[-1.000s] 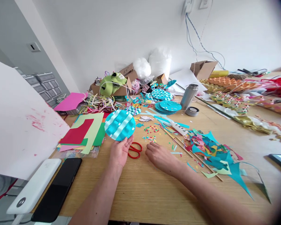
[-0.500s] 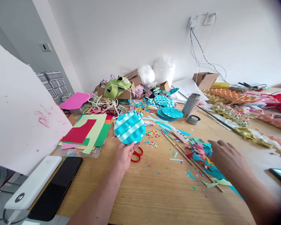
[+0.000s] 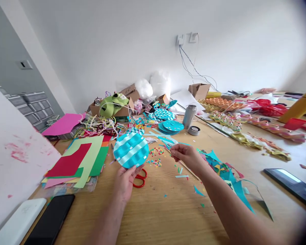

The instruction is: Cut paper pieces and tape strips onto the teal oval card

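Note:
My left hand (image 3: 126,180) holds a round teal paper disc woven with pale strips (image 3: 131,150) by its lower edge, lifted above the wooden table (image 3: 163,217). My right hand (image 3: 187,157) is to the right of the disc, its fingers pinched on a thin stick or strip (image 3: 168,146) whose tip reaches toward the disc. Red-handled scissors (image 3: 140,179) lie on the table just under the left hand. Small coloured paper bits (image 3: 155,156) are scattered between the hands.
Stacked coloured sheets (image 3: 79,160) lie at left, a phone (image 3: 51,221) and a white pad near the front-left edge. Teal paper offcuts (image 3: 232,177) lie at right, a tablet (image 3: 290,185) beyond. Teal discs (image 3: 170,126), a steel bottle (image 3: 188,116), a tape roll and boxes stand behind.
My right hand went out to the scrap pile at right and came back pinching a thin piece near the disc. The left hand lifted the disc slightly. The camera swung.

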`<act>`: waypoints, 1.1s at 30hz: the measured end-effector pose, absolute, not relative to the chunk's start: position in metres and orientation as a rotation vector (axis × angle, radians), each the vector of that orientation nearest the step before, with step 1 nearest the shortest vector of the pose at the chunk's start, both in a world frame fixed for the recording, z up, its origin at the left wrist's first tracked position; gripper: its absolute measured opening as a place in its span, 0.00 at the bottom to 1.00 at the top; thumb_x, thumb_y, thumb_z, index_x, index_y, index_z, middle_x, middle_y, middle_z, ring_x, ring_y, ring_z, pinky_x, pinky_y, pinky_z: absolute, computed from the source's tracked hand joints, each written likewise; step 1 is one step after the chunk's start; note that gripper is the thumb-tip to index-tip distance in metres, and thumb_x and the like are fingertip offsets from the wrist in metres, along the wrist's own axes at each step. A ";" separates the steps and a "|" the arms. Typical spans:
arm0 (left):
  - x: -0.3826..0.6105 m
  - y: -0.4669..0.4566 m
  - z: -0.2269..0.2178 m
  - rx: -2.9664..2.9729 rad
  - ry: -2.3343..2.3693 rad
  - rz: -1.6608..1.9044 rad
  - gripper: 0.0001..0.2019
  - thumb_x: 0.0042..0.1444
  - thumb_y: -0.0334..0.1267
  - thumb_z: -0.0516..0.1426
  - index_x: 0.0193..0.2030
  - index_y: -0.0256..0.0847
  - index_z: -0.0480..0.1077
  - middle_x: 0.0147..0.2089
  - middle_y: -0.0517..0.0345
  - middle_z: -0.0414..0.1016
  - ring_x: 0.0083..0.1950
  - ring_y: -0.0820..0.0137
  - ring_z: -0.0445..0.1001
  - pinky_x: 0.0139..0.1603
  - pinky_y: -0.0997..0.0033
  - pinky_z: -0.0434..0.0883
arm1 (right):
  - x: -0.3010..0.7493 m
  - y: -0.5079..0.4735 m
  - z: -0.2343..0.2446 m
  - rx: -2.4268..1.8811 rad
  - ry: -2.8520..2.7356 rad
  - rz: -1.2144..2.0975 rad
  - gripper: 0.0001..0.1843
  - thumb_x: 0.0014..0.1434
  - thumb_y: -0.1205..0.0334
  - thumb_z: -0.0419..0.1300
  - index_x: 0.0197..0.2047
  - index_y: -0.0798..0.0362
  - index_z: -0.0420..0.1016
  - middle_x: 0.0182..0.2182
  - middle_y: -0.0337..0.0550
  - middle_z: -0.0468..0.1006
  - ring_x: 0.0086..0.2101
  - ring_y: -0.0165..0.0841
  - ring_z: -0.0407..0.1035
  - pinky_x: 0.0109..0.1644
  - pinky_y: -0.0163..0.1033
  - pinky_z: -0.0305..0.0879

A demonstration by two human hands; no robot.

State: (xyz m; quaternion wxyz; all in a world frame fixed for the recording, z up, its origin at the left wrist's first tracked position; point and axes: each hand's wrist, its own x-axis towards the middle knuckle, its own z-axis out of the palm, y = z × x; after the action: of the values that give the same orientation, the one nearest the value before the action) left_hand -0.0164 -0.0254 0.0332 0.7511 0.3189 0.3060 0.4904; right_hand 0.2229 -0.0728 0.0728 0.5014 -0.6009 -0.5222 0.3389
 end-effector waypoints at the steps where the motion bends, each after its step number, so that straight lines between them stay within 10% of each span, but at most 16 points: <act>1: -0.016 -0.026 0.033 0.701 0.663 1.060 0.08 0.44 0.31 0.63 0.34 0.38 0.75 0.40 0.49 0.80 0.46 0.57 0.77 0.60 0.52 0.63 | 0.220 -0.073 0.071 -1.430 -1.218 0.848 0.20 0.47 0.45 0.63 0.29 0.55 0.71 0.23 0.38 0.72 0.23 0.28 0.64 0.29 0.35 0.63; 33: -0.010 -0.032 0.031 0.762 0.639 0.915 0.11 0.44 0.32 0.64 0.38 0.37 0.75 0.43 0.47 0.79 0.50 0.56 0.75 0.58 0.52 0.64 | 0.158 -0.083 0.037 -1.482 -1.362 0.742 0.15 0.57 0.61 0.53 0.41 0.54 0.79 0.28 0.44 0.79 0.35 0.38 0.72 0.39 0.41 0.69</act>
State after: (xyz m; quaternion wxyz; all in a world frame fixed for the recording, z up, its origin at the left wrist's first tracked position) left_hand -0.0102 -0.0324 0.0311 0.7803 0.3526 0.2959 0.4234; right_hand 0.1583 -0.0830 0.0367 0.4776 -0.6070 -0.5578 0.3038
